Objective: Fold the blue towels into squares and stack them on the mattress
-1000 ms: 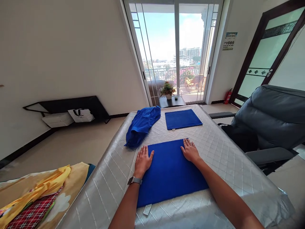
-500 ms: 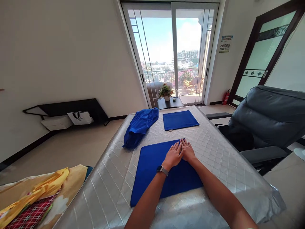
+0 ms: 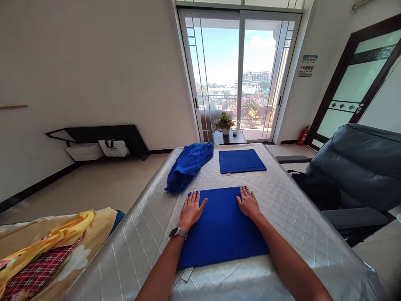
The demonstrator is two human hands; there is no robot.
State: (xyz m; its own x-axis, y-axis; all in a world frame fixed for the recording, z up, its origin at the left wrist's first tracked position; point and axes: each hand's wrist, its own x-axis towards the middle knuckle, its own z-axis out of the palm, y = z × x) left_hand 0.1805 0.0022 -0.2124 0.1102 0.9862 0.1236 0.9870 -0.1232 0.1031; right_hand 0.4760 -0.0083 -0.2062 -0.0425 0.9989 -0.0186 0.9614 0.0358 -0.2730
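A flat blue cloth (image 3: 224, 230), roughly rectangular, lies in front of me on the silver quilted mattress (image 3: 150, 234). My left hand (image 3: 191, 210) rests flat on its far left corner, thumb apart from the fingers. At the far right corner, my right hand (image 3: 249, 202) lies palm down with its fingers stretched out. A small white tag (image 3: 187, 274) sticks out from the near edge. Beyond it is a second flat blue cloth (image 3: 242, 160), smaller in view. A crumpled blue cloth (image 3: 189, 165) lies to its left.
A dark leather armchair (image 3: 360, 163) stands along the right side. Yellow and plaid cloths (image 3: 46, 259) are piled at lower left. Past the mattress's far end, a small table (image 3: 230, 138) holds a potted plant (image 3: 224, 122) by the sliding glass door (image 3: 240, 75).
My left hand has slid left across the cloth, away from my right hand, to the far left corner. My right hand stays near the far right corner. The near-edge tag now shows.
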